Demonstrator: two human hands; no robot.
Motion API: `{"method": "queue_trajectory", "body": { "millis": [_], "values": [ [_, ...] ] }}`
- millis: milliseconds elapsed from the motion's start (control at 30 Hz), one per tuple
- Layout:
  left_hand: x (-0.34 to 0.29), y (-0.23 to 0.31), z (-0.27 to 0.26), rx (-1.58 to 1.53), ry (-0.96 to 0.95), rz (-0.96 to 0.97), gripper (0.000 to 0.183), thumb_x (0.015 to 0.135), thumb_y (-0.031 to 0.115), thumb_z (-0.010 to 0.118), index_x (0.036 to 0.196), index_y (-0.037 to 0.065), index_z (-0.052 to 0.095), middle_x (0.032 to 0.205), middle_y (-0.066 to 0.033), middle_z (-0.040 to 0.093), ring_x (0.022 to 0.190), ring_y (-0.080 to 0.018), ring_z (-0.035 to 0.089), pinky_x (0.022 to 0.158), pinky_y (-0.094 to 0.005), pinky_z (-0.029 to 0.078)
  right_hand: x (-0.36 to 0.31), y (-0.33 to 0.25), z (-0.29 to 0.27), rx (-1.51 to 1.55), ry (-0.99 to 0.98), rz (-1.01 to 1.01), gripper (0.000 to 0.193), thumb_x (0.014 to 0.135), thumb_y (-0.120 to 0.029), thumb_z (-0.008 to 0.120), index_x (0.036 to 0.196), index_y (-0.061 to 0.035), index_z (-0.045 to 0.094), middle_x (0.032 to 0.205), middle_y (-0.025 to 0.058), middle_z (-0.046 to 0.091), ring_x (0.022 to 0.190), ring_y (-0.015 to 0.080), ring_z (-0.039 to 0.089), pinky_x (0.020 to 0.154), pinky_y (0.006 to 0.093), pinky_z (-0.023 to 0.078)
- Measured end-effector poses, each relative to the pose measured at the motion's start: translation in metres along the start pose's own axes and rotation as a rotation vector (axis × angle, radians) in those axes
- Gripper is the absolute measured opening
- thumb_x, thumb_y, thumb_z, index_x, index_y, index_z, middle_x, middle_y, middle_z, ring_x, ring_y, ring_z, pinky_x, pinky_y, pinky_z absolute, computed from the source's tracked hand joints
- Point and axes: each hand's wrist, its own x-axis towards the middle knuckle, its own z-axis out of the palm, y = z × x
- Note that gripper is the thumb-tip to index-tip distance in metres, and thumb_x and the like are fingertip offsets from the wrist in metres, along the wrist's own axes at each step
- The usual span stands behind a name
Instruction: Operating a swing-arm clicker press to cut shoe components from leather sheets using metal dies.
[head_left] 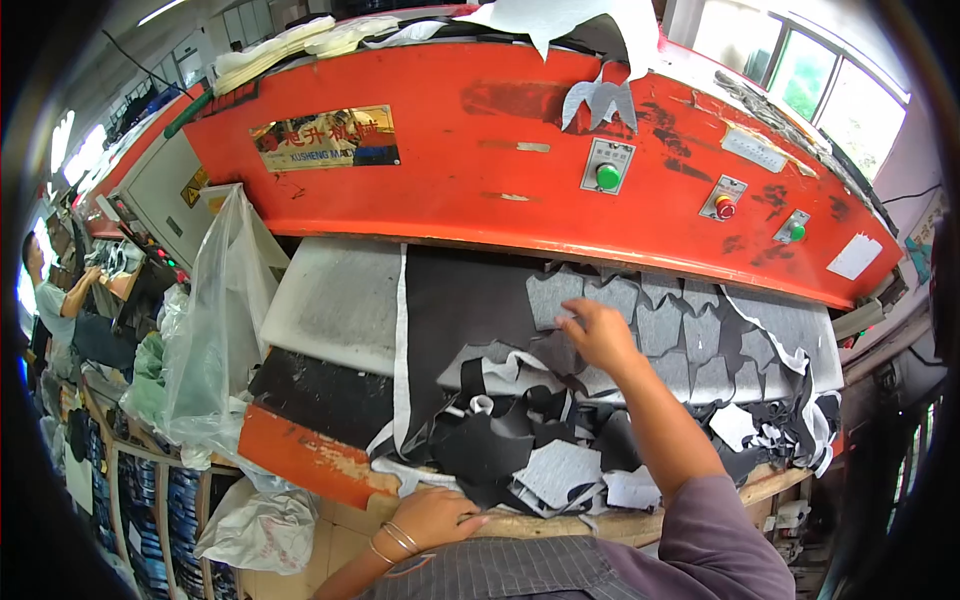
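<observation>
My right hand (602,336) reaches over the cutting bed, its fingertips at a grey cut fabric piece (553,297). Thumb and forefinger are apart, and no piece is lifted in them. Around it, more grey cut pieces (660,330) lie close together on a dark fabric sheet (455,290). My left hand (428,517), with bracelets at the wrist, rests by the bed's wooden front edge. Its fingers are loosely stretched and hold nothing visible. Black and grey offcuts (485,445) are heaped in front of my right hand.
A red press beam (430,210) spans the back, with green buttons (607,177) and a red button (725,207). Clear plastic sheeting (215,310) hangs at the left above a white sack (262,525). Another person (65,300) works far left.
</observation>
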Motion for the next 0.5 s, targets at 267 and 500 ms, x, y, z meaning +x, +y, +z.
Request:
{"method": "queue_trajectory", "body": {
  "millis": [267,500],
  "values": [
    [0.08,0.0,-0.051,-0.195,0.37,0.41,0.017,0.084,0.026,0.069,0.089,0.01,0.071,0.073,-0.0044,0.064,0.066,-0.0227,0.061,0.062,-0.0324,0.05,0.121,0.084,0.042,-0.487,0.079,-0.47,0.026,0.073,-0.023,0.072,0.092,-0.0115,0.06,0.084,0.0049,0.061,0.089,0.0227,0.057,0.08,0.0368,0.042],
    [0.083,-0.016,-0.034,-0.337,0.341,0.409,0.016,0.084,0.024,0.069,0.088,0.009,0.071,0.073,-0.0038,0.065,0.067,-0.0204,0.061,0.063,-0.0316,0.05,0.14,0.092,0.04,-0.534,-0.01,-0.564,0.022,0.074,-0.022,0.071,0.088,-0.0097,0.06,0.083,0.0053,0.06,0.089,0.026,0.057,0.083,0.0397,0.043]
  ]
}}
